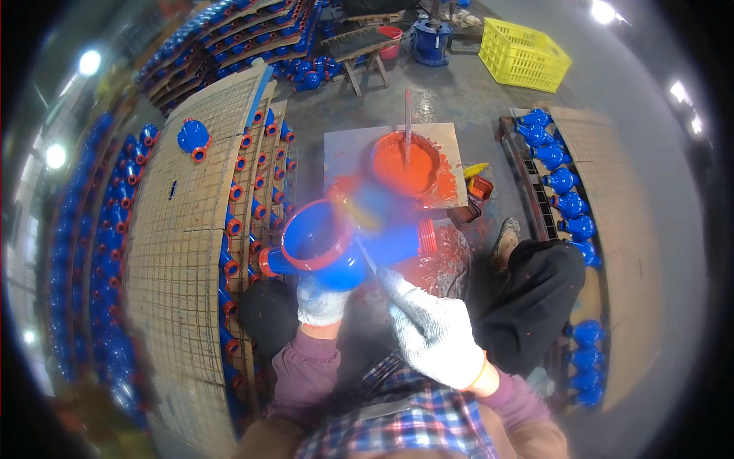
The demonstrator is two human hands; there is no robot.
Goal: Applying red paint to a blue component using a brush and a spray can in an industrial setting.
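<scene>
My gloved left hand [321, 302] grips from below a blue pipe fitting [344, 268], tilted so its wide round mouth faces up. Orange paint coats the mouth's rim and the ends of both side branches; the right branch is threaded. In my gloved right hand [436, 329] is a thin pale-handled tool [366, 256], its shaft beside the fitting's rim. Motion blurs its far end near a yellow smear, so its kind is unclear. Just beyond stands a round tub of orange paint [405, 164] with a stick [408, 115] upright in it.
A paint-splashed board [348, 145] lies under the tub. On my left, stacked boards [180, 222] hold rows of blue fittings, one [194, 138] on top. At right, more blue fittings [562, 181] line a rack beside a board [619, 229]. A yellow crate [524, 57] stands farther back.
</scene>
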